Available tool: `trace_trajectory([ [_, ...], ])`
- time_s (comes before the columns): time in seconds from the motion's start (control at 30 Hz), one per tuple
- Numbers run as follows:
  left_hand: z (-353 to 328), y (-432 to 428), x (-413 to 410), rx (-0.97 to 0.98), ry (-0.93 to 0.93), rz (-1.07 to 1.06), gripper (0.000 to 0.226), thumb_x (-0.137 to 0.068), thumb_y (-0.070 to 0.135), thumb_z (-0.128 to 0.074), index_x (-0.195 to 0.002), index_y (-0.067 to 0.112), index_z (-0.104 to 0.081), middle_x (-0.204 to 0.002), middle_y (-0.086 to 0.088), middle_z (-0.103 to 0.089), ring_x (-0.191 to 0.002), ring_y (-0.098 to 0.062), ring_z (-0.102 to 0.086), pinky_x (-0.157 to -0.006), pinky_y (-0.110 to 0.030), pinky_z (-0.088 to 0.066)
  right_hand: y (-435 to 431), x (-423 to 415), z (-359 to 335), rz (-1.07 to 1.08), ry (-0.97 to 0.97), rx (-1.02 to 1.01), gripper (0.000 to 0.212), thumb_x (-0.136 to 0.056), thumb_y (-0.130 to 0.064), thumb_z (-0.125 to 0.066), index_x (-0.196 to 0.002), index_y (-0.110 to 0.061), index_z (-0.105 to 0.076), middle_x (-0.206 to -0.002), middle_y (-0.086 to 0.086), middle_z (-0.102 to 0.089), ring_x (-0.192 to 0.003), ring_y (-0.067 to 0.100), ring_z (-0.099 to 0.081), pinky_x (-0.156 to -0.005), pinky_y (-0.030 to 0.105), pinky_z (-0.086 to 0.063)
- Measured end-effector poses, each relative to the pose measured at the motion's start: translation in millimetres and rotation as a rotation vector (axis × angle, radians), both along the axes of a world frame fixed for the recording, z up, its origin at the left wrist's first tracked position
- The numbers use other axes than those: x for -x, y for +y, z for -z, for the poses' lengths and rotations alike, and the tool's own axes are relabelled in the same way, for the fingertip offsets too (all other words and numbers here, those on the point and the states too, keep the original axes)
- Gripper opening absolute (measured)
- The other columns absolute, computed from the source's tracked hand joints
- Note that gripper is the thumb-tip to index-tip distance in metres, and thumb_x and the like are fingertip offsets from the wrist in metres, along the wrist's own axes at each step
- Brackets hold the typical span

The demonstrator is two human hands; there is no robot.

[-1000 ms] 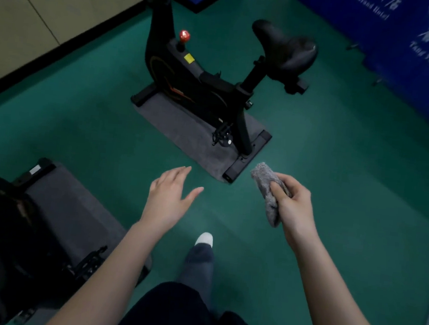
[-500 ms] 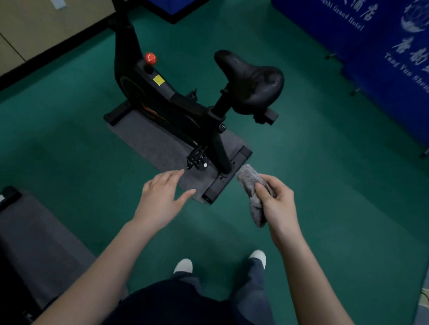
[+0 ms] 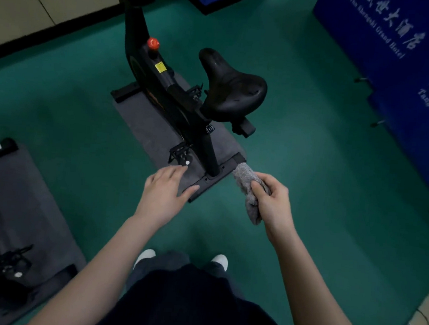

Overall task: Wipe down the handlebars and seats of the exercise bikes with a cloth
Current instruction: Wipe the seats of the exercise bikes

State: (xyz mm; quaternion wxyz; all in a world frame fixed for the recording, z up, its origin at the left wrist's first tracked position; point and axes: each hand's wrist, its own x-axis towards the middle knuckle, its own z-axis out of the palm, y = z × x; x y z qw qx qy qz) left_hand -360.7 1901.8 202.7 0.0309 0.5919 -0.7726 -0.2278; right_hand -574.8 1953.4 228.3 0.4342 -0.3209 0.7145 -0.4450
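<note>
Head view: the right hand [image 3: 274, 204] has fingers and thumb curled round a crumpled grey woven cloth [image 3: 243, 176], one bunched end poking up past the knuckles and the other hanging below the palm. The left hand [image 3: 163, 196] holds nothing, its fingers spread and flat, hovering over the near corner of the dark grey floor mat [image 3: 144, 125]. The cloth looks soft, light and limp, so it should fold to any curve. I judge it would wipe better flattened under the palm than balled in the fist. Just ahead stands the black upright exercise bike [image 3: 163, 88], its broad black padded saddle [image 3: 230, 86] facing up, nose pointing away, well apart from both hands. The saddle looks smooth and firm on a stiff post, fit to take pressure from above, though its rolled edges would need the cloth wrapped round them. The handlebars are out of view beyond the top edge. Green floor [image 3: 313, 145] lies open to the right of the saddle, up to the blue printed banners [image 3: 398, 61]. On the left a second black bike [image 3: 4, 266] narrows the room, and the near bike's pedal [image 3: 180, 155] juts out close to the left hand.
</note>
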Motion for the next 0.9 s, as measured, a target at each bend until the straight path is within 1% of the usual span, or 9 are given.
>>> trace_trajectory([
  [0.13, 2, -1, 22, -0.021, -0.005, -0.026, 0.064, -0.093, 0.055, -0.042, -0.144, 0.018, -0.036, -0.148, 0.002, -0.038, -0.138, -0.017, -0.028, -0.111, -0.038, -0.020, -6, 31, 4, -0.005, -0.023, -0.016, 0.025, -0.093, -0.004, -0.052, -0.090, -0.024, -0.067, -0.079, -0.003, -0.067, -0.061, -0.001, -0.058, -0.056, 0.011, -0.047],
  [0.37, 10, -35, 40, -0.033, 0.014, -0.109, 0.062, -0.093, 0.053, -0.044, -0.144, 0.020, -0.035, -0.148, 0.003, -0.038, -0.138, -0.017, -0.029, -0.110, -0.037, -0.022, -50, 56, 11, -0.053, -0.049, -0.034, 0.025, -0.093, -0.002, -0.052, -0.090, -0.022, -0.066, -0.080, -0.004, -0.067, -0.061, -0.004, -0.059, -0.055, 0.010, -0.046],
  [0.53, 19, -91, 55, -0.048, 0.052, -0.151, 0.062, -0.092, 0.052, -0.046, -0.143, 0.019, -0.037, -0.147, 0.003, -0.038, -0.137, -0.017, -0.029, -0.109, -0.037, -0.022, -108, 68, 11, -0.082, -0.001, -0.034, 0.027, -0.092, -0.001, -0.053, -0.087, -0.025, -0.066, -0.080, -0.006, -0.067, -0.063, -0.006, -0.058, -0.059, 0.009, -0.046],
  [0.63, 23, -130, 62, -0.044, 0.087, -0.169, 0.067, -0.089, 0.053, -0.052, -0.144, 0.019, -0.036, -0.147, 0.003, -0.039, -0.136, -0.018, -0.031, -0.109, -0.038, -0.024, -149, 73, 7, -0.115, 0.042, -0.025, 0.027, -0.091, 0.000, -0.052, -0.086, -0.024, -0.065, -0.073, -0.008, -0.065, -0.058, -0.006, -0.056, -0.056, 0.009, -0.045],
  [0.7, 25, -152, 64, -0.065, 0.095, -0.164, 0.073, -0.086, 0.054, -0.057, -0.145, 0.018, -0.034, -0.146, 0.001, -0.039, -0.136, -0.019, -0.032, -0.109, -0.039, -0.025, -174, 76, 4, -0.130, 0.066, -0.006, 0.030, -0.091, -0.001, -0.052, -0.084, -0.027, -0.065, -0.067, -0.011, -0.063, -0.055, -0.004, -0.054, -0.055, 0.010, -0.045],
  [0.83, 30, -182, 69, -0.109, 0.094, -0.162, 0.081, -0.081, 0.055, -0.062, -0.146, 0.019, -0.031, -0.148, 0.000, -0.037, -0.136, -0.021, -0.031, -0.109, -0.041, -0.026, -211, 78, 1, -0.166, 0.111, 0.028, 0.033, -0.091, -0.002, -0.054, -0.084, -0.033, -0.065, -0.072, -0.018, -0.066, -0.066, -0.005, -0.058, -0.064, 0.012, -0.046],
  [0.9, 33, -194, 71, -0.137, 0.119, -0.189, 0.083, -0.080, 0.055, -0.064, -0.147, 0.020, -0.030, -0.148, 0.001, -0.036, -0.136, -0.021, -0.032, -0.110, -0.041, -0.027, -225, 78, 4, -0.173, 0.121, 0.033, 0.035, -0.091, -0.002, -0.055, -0.084, -0.035, -0.065, -0.070, -0.020, -0.066, -0.067, -0.005, -0.058, -0.066, 0.014, -0.046],
])
